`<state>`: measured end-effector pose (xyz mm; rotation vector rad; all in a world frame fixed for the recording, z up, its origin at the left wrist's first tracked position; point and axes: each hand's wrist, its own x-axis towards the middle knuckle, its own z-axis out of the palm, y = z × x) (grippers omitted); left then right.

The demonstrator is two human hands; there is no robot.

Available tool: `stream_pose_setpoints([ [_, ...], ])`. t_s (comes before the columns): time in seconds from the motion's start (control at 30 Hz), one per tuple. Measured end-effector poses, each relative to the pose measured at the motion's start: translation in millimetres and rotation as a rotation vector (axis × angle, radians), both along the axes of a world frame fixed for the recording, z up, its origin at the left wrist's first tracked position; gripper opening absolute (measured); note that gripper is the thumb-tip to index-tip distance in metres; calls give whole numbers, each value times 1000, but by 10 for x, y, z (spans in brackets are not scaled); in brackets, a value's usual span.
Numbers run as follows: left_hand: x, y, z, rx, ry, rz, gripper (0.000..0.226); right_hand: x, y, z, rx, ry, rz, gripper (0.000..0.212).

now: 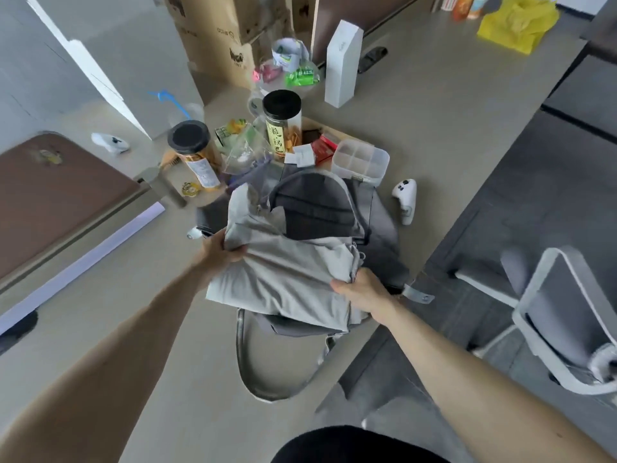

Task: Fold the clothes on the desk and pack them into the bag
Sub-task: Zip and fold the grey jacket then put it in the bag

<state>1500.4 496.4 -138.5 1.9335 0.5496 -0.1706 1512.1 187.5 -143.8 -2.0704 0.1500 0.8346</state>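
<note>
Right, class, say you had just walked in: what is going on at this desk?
A person grips a light grey folded cloth garment with both hands, the left hand at its left edge and the right hand at its right. They hold it over the dark grey fabric backpack lying on the beige desk. The garment is not yet fully inside. Behind the bag stand clear jars with black lids and a clear plastic compartment box.

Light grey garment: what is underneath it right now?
The dark grey backpack, its strap showing nearer. The left hand and right hand grip the garment. The backpack's middle is covered.
</note>
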Motion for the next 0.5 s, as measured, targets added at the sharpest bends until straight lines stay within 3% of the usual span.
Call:
stream_pose_setpoints([
  [0.17, -10, 126, -476, 196, 206, -173, 51, 125, 43, -56, -267, 20, 364, 42],
  [0.27, -52, 86, -511, 236, 213, -166, 57, 416, -12, 5, -279, -83, 324, 30],
  [0.33, -91, 73, -481, 254, 207, -148, 61, 641, -54, -34, -295, -279, 322, 16],
  [0.43, -138, 105, -492, 287, 183, -199, 55, 887, -103, -142, -429, -419, 536, 28],
  [0.5, -157, 148, -502, 292, 208, -251, 54, 1010, -125, -244, -494, -361, 698, 34],
])
